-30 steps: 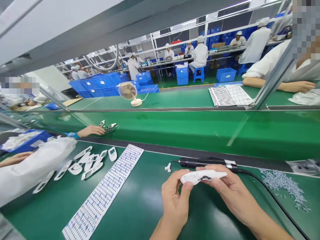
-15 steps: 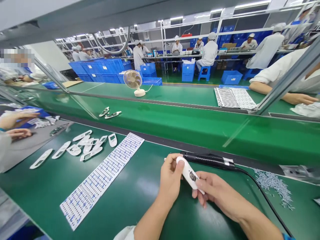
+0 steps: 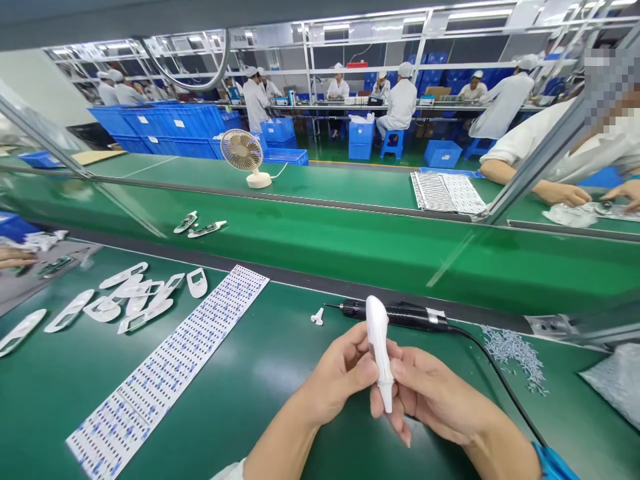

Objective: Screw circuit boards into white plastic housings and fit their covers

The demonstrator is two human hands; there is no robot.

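Note:
A slim white plastic casing [image 3: 379, 337] with a tapered tip stands nearly upright between my two hands, its narrow end pointing down. My left hand [image 3: 345, 367] pinches it from the left with thumb and fingers. From the right, my right hand [image 3: 425, 387] presses its thumb on the lower part, fingers curled behind. The casing's edge faces me, so its window side is mostly turned away. Just beyond the hands lies a black electric screwdriver [image 3: 410, 316] with its bit pointing left. Near that bit rests a small white plastic piece [image 3: 317, 317].
Left on the green table are several white casing shells [image 3: 145, 293] and a long sticker sheet [image 3: 170, 373]. Small screws [image 3: 515, 353] lie in a pile at right, near a clear bag [image 3: 615, 383]. Two circuit-board parts [image 3: 206, 229] sit beyond the ledge. A co-worker's hand [image 3: 17, 257] shows at far left.
The casing has been turned from a slant with its window facing up to nearly upright, edge toward me. Both hands still hold it. The camera view has swung right.

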